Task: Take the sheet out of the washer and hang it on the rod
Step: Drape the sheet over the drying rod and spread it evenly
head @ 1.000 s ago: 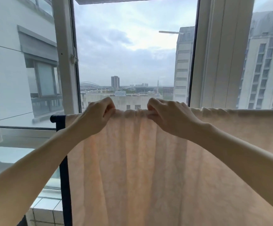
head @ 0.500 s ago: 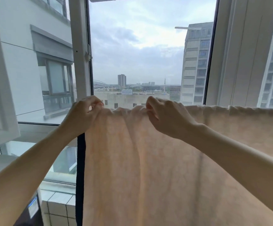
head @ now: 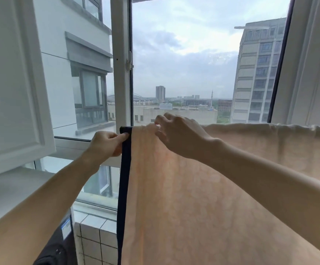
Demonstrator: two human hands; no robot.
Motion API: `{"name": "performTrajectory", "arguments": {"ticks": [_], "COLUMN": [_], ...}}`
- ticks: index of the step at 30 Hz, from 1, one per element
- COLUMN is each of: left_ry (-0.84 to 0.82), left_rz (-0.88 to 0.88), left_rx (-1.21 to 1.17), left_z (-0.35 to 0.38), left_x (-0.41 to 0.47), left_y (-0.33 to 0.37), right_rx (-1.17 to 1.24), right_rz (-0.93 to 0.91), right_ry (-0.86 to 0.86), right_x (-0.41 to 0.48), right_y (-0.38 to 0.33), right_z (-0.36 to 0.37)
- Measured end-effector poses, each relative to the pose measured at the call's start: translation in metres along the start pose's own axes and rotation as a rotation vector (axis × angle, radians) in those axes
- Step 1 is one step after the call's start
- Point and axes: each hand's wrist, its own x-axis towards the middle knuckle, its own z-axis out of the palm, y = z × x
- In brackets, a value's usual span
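- Two hands are up at the top of the sheet [head: 203,197], which hangs over the rod in front of the window frame [head: 120,83]. The washer is not in view.
- The rod is hidden under the cloth, so I cannot see it.
- The left hand [head: 105,144] pinches the dark blue strip [head: 123,188] that runs down the sheet's left side. Its fingers are curled.
- The right hand [head: 180,134] has bent fingers at the top fold, just beside the left corner. I cannot tell if it nips the cloth or only touches it.
- The step now looks like tidying the left end so the sheet hangs flat.
- To do it well, I think the right hand should hold the top fold down so the sheet does not slide. The left hand can then pull the strip gently left and down until the bumps go.
- Small tugs seem best. A big tug could drag the sheet off the rod.
- The sheet's long way runs side to side along the rod, past the right edge of the picture. Its flat face looks at the person, and it drops straight down.
- The top fold looks a bit wrinkly on the right, so that part may need smoothing too.
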Motion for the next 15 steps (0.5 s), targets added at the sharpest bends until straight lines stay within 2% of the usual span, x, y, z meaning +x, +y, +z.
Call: {"name": "performTrajectory", "arguments": {"ticks": [2, 4, 6, 9, 10, 12, 15], "left_ry": [-0.076, -0.083, 0.079, 0.443, 0.505, 0.485, 0.272], "left_rz": [-0.041, 0.034, 0.111, 0.064, 0.035, -0.010, -0.116], "left_rx": [-0.082, -0.076, -0.085, -0.255, -0.308, -0.375, -0.356], "left_z": [-0.001, 0.000, -0.004, -0.029, -0.039, -0.058, -0.061], "left_x": [-0.002, -0.003, 0.003, 0.018, 0.023, 0.029, 0.022], "left_y": [0.005, 0.012, 0.018, 0.017, 0.012, -0.001, -0.023], "right_rx": [0.013, 0.013, 0.019, 0.058, 0.066, 0.059, 0.043], "right_rz": [-0.017, -0.017, 0.024, 0.116, 0.132, 0.140, 0.114], "right_ry": [-0.016, -0.037, -0.081, -0.124, -0.120, -0.107, -0.075], "right_x": [0.006, 0.011, 0.017, 0.023, 0.023, 0.021, 0.018], "right_y": [-0.006, -0.008, -0.005, 0.005, 0.007, 0.008, 0.003], "right_z": [0.003, 0.005, 0.006, 0.009, 0.010, 0.012, 0.015]}}
